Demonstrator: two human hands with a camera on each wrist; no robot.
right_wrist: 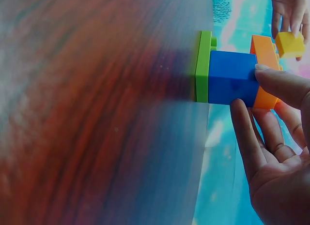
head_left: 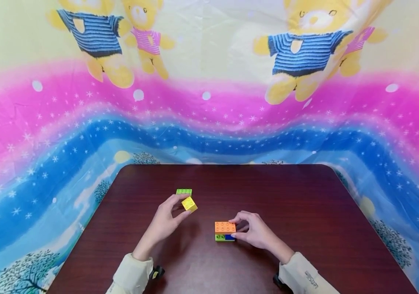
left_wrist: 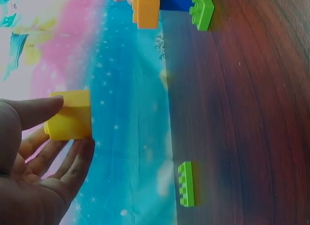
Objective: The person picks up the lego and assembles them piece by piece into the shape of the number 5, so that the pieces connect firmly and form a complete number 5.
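A teddy-bear backdrop (head_left: 209, 102) hangs behind the dark wood-grain counter (head_left: 286, 196). The left hand (head_left: 163, 218) pinches a yellow block (head_left: 189, 205) aloft, fingers parted to its width; the right hand (head_left: 256, 230) similarly grips a blue block (right_wrist: 231, 79) between orange brick (head_left: 224, 227) and green plate (right_wrist: 202, 72) — best kept upright, yellow underside uncovered.

head view bright, evenly lit; soft shadows and a pale sheen noted on the counter (head_left: 286, 196). wrist views dimmer, softer in detail; right wrist: counter grain blurred at left.
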